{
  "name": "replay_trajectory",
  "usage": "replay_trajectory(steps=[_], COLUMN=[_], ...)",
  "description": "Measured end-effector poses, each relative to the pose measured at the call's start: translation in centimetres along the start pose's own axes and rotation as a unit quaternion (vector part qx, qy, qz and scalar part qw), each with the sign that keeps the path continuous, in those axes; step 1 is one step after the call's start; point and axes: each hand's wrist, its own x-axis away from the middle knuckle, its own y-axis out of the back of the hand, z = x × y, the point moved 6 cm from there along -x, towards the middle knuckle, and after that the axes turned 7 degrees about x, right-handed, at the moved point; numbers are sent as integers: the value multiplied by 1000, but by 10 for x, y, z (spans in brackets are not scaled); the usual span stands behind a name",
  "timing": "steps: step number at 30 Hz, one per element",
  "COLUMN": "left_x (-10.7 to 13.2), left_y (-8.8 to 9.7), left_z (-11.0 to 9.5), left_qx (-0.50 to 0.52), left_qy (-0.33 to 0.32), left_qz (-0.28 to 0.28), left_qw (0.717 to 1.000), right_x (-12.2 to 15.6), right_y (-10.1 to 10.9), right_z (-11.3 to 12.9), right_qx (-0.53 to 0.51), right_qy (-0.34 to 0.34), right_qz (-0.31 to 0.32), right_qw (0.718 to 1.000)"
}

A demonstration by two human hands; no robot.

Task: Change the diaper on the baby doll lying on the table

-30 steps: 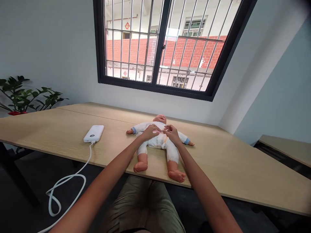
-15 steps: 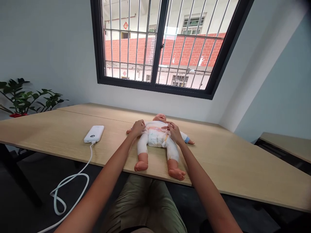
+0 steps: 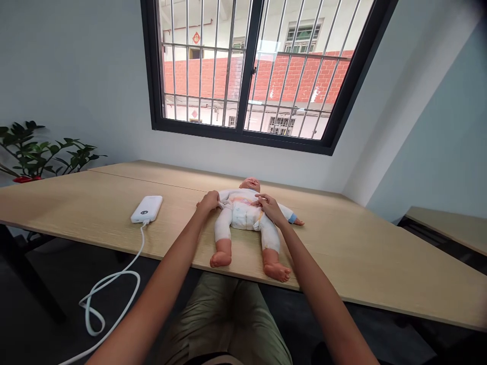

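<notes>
A baby doll (image 3: 250, 185) lies on its back on the table, feet towards me. It wears a white top and a diaper (image 3: 243, 217) with faint coloured marks; white cloth covers its upper legs. At the doll's waist, on the left side, my left hand (image 3: 209, 203) is closed, pinching an edge of the white clothing; its fingertips are partly hidden. My right hand (image 3: 270, 209) rests over the belly on the other side, fingers stretched out and touching the front of the top near the diaper's upper edge.
A white power bank (image 3: 147, 209) sits on the wooden table (image 3: 342, 253) to the left, its white cable (image 3: 141, 243) hanging over the front edge in loops. A potted plant (image 3: 41, 157) stands beyond the left end. Behind the table is a barred window (image 3: 243, 133).
My left hand has moved outward to the left and slightly down, drawing the white cloth at the waist with it. My right hand has shifted slightly left, lower over the belly.
</notes>
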Motion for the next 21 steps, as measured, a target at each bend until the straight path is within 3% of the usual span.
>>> replay_trajectory(steps=[5,8,10,12,16,21], left_x=[3,10,13,11,3,0], left_y=[7,7,9,11,12,-5], left_z=[-29,-55,-64,-59,-24,1], left_qx=[7,103,161,156,88,118], left_qy=[-71,-192,-240,-209,-26,106], left_qz=[-25,-6,-1,-18,-72,6], left_qw=[997,976,957,965,993,987], right_x=[5,13,15,12,-6,-20], right_y=[-3,-22,-37,-48,-56,-74], right_z=[19,43,52,52,44,57], right_qx=[30,81,132,172,219,340], right_qy=[67,152,191,198,153,152], right_qz=[1,67,109,125,126,148], right_qw=[997,983,966,957,955,916])
